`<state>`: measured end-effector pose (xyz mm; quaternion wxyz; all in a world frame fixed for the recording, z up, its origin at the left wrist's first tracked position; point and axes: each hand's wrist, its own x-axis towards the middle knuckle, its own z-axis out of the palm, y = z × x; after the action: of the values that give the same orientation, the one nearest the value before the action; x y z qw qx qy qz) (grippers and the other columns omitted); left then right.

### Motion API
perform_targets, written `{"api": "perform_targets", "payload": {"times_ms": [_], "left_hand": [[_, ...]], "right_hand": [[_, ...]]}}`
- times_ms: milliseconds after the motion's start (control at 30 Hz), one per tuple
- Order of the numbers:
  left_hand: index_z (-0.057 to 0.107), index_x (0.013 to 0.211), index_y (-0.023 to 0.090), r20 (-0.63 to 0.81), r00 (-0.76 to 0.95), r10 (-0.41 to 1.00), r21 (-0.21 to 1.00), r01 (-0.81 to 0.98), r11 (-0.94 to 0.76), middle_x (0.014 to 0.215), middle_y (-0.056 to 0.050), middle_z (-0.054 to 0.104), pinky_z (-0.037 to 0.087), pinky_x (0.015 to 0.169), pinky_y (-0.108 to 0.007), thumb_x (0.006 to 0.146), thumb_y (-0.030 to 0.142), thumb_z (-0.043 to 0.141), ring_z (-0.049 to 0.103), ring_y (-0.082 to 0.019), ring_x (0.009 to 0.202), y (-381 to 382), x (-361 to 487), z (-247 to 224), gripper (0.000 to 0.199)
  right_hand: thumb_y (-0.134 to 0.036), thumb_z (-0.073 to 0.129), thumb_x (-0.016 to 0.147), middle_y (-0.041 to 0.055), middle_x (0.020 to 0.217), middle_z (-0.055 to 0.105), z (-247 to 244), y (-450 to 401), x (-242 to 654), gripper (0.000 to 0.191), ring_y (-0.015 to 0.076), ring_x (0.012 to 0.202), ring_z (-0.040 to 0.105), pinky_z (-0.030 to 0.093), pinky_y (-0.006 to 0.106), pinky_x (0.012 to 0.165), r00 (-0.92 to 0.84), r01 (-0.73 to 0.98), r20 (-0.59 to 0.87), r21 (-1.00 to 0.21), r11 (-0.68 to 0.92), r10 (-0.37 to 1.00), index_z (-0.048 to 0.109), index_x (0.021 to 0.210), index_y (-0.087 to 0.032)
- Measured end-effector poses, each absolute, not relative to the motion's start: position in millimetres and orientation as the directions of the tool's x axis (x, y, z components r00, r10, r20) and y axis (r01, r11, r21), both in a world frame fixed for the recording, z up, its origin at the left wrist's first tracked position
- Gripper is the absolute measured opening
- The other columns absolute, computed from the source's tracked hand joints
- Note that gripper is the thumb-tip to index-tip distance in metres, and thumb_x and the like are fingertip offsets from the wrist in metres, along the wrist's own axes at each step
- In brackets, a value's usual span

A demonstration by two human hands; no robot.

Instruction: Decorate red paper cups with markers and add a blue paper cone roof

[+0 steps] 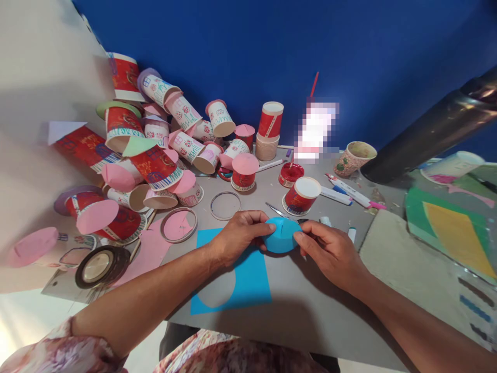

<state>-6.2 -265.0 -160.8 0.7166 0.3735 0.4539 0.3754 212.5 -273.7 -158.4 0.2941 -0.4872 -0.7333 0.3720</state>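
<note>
A round piece of blue paper [282, 239] is held up between my two hands, with a short slit or fold line near its top. My left hand [244, 233] pinches its left edge between thumb and fingers. On the opposite edge, my right hand [328, 248] is closed in a similar pinch. Below them on the table lies a blue paper sheet [254, 285] with a round hole cut from it. Scissors [276, 209] rest just behind the blue circle, partly hidden by it. Close by stands a red paper cup [302, 196], bottom up.
Many decorated paper cups with pink, green and purple paper tops are heaped at left [186, 111]. Tape rings [179, 225], pink paper scraps and a tape roll lie nearer. Behind are a red jar [291, 174], markers [336, 196] and a patterned cup [354, 158]; a dark pole leans at right.
</note>
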Motion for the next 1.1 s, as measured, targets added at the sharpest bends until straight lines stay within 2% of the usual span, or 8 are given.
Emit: {"api": "perform_targets", "payload": {"times_ms": [233, 533, 733, 933, 1100], "left_hand": [[0.068, 0.070, 0.016, -0.318, 0.299, 0.900, 0.938, -0.039, 0.345, 0.064, 0.000, 0.061, 0.044, 0.062, -0.027, 0.068, 0.042, 0.084, 0.056, -0.012, 0.060, -263, -9, -152, 0.030], [0.066, 0.068, 0.016, -0.250, 0.383, 0.889, 0.967, 0.061, 0.246, 0.063, 0.000, 0.056, 0.035, 0.060, -0.027, 0.074, 0.041, 0.080, 0.047, -0.012, 0.062, -264, -11, -149, 0.029], [0.070, 0.076, 0.014, -0.217, 0.434, 0.874, 0.976, 0.118, 0.183, 0.068, 0.000, 0.059, 0.035, 0.061, -0.027, 0.080, 0.045, 0.079, 0.046, -0.011, 0.064, -264, -14, -149, 0.033], [0.073, 0.085, 0.013, -0.229, 0.475, 0.850, 0.971, 0.170, 0.167, 0.075, -0.004, 0.067, 0.043, 0.066, -0.029, 0.085, 0.054, 0.076, 0.056, -0.015, 0.070, -265, -17, -153, 0.041], [0.072, 0.083, 0.013, -0.194, 0.489, 0.850, 0.973, 0.209, 0.102, 0.073, -0.003, 0.065, 0.041, 0.065, -0.028, 0.087, 0.050, 0.075, 0.053, -0.014, 0.070, -266, -16, -151, 0.037]], "right_hand": [[-0.043, 0.054, 0.098, -0.0017, 0.058, 0.057, -156, -273, 211, 0.037, 0.0139, 0.054, 0.046, 0.036, 0.028, 0.053, -0.362, 0.457, 0.031, -0.865, 0.207, 0.931, 0.054, 0.067, -0.024], [-0.043, 0.055, 0.096, -0.0028, 0.057, 0.053, -154, -272, 210, 0.039, 0.0129, 0.053, 0.042, 0.032, 0.029, 0.052, -0.401, 0.445, -0.022, -0.878, 0.174, 0.916, 0.053, 0.063, -0.023], [-0.042, 0.055, 0.093, -0.0041, 0.053, 0.047, -154, -272, 209, 0.039, 0.0125, 0.052, 0.040, 0.032, 0.030, 0.053, -0.392, 0.503, 0.010, -0.835, 0.223, 0.920, 0.050, 0.059, -0.023], [-0.040, 0.055, 0.093, -0.0043, 0.055, 0.047, -157, -273, 208, 0.038, 0.0120, 0.053, 0.039, 0.031, 0.028, 0.053, -0.392, 0.522, 0.060, -0.807, 0.276, 0.918, 0.044, 0.060, -0.023], [-0.034, 0.058, 0.094, -0.0043, 0.056, 0.049, -161, -274, 209, 0.036, 0.0113, 0.054, 0.041, 0.031, 0.027, 0.054, -0.409, 0.526, 0.165, -0.761, 0.380, 0.898, 0.046, 0.062, -0.022]]}}
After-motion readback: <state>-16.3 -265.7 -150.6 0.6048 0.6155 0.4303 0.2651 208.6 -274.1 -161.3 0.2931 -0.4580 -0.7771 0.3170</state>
